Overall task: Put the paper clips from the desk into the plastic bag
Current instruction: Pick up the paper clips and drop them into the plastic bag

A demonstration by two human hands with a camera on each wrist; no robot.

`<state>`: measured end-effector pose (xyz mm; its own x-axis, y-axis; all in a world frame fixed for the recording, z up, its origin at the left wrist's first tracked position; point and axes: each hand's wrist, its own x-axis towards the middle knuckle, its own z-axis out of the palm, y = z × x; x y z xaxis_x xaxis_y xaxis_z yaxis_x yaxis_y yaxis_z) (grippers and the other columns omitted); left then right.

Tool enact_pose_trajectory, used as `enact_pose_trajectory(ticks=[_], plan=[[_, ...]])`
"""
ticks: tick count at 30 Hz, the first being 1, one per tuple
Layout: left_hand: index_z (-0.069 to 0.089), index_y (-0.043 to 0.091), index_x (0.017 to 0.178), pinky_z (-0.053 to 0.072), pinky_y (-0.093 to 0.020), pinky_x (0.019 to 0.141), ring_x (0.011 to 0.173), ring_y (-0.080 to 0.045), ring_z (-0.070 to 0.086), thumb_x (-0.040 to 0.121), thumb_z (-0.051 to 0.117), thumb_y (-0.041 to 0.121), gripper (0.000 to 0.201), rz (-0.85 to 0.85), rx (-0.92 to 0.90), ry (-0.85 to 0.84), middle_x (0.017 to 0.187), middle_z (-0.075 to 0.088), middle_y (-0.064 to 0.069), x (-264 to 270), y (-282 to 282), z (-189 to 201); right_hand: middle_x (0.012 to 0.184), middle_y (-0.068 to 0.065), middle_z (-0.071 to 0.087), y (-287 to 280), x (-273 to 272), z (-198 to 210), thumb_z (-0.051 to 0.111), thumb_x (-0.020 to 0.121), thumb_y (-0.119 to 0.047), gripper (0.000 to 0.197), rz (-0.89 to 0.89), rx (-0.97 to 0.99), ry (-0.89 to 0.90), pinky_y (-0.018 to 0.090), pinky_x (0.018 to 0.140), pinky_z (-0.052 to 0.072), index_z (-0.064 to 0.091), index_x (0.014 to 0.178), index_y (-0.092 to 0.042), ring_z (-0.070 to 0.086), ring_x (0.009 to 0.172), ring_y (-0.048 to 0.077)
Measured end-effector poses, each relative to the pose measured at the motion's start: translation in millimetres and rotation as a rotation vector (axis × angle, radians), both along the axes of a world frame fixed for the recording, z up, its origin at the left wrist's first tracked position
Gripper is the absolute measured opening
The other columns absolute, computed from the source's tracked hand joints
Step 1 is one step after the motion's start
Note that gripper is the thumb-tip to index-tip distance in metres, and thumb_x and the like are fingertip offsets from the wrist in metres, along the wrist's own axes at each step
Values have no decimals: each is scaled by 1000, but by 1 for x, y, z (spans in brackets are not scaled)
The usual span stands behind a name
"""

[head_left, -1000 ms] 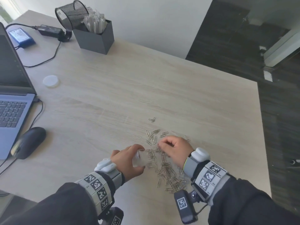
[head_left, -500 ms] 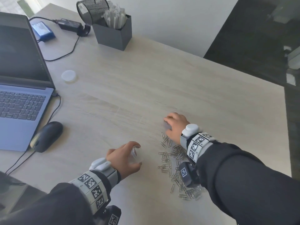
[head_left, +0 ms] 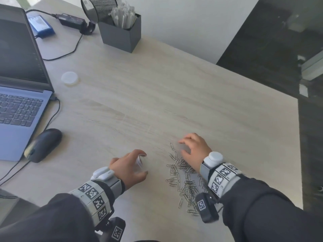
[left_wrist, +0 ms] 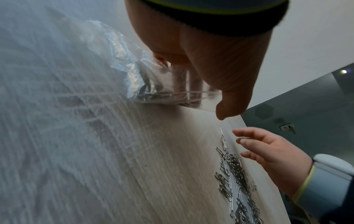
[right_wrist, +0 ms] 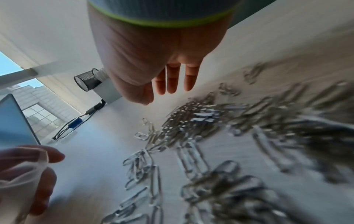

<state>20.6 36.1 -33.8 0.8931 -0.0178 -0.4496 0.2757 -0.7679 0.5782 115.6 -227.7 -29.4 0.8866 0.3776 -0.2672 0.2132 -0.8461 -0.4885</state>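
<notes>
My left hand (head_left: 130,165) grips a small clear plastic bag (head_left: 142,161) near the desk's front, its mouth facing right toward the clips. In the left wrist view the bag (left_wrist: 153,86) holds some paper clips. A loose pile of silver paper clips (head_left: 185,179) lies on the desk just right of the bag. My right hand (head_left: 191,147) hovers over the pile's far end, fingers spread and nearly straight, with nothing held. The right wrist view shows that hand (right_wrist: 168,78) above the paper clips (right_wrist: 201,121), and the bag (right_wrist: 23,174) at lower left in my left hand's fingers.
An open laptop (head_left: 19,102) and a black mouse (head_left: 43,145) sit at the left. A white round lid (head_left: 69,78) lies behind them. A dark box of white sticks (head_left: 122,37) and a tipped mesh cup (head_left: 98,7) stand at the back. The desk's right edge (head_left: 298,137) is near.
My right hand left the pile beside the bag, reached to the far stray clips, and now has its fingers uncurled and spread. The left hand kept holding the bag in place.
</notes>
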Motion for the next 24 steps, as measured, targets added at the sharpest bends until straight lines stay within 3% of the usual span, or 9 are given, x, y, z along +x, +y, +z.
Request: enact_pose_trajectory(ticks=[4, 10, 17, 21, 24], plan=[[46, 47, 122, 27, -27, 100, 90, -5, 59, 66, 54, 60, 58, 4, 10, 1, 101, 61, 19, -1, -2, 2, 122, 0, 51, 31, 4, -4, 59, 82, -30, 42, 83, -73, 14, 36, 95, 41, 58, 123, -19, 44, 114, 21], [46, 46, 123, 27, -28, 100, 86, -4, 57, 66, 55, 60, 59, -2, 7, 2, 103, 62, 17, -6, -8, 2, 99, -1, 59, 24, -22, -13, 47, 84, -31, 26, 250, -24, -54, 42, 77, 49, 64, 98, -18, 53, 90, 24], [46, 45, 123, 28, -30, 103, 87, -6, 57, 66, 54, 60, 59, -11, 19, -8, 106, 64, 15, -9, -19, 4, 102, -4, 61, -17, -37, 0, 54, 85, -24, 20, 269, -82, 50, 40, 88, 46, 68, 98, -20, 52, 99, 19], [47, 45, 123, 27, -28, 100, 86, -5, 56, 67, 55, 59, 59, -12, 27, -20, 104, 64, 15, -11, -23, 7, 111, -8, 55, -7, -45, 7, 59, 82, -40, 31, 190, -32, 5, 33, 90, 44, 63, 108, -25, 47, 105, 13], [47, 44, 124, 25, -27, 96, 89, -4, 57, 66, 55, 60, 60, -17, 44, -30, 104, 64, 15, -14, -27, 8, 117, -12, 49, 20, -52, 7, 62, 73, -48, 44, 244, -57, 43, 33, 90, 40, 58, 114, -31, 42, 109, 12]])
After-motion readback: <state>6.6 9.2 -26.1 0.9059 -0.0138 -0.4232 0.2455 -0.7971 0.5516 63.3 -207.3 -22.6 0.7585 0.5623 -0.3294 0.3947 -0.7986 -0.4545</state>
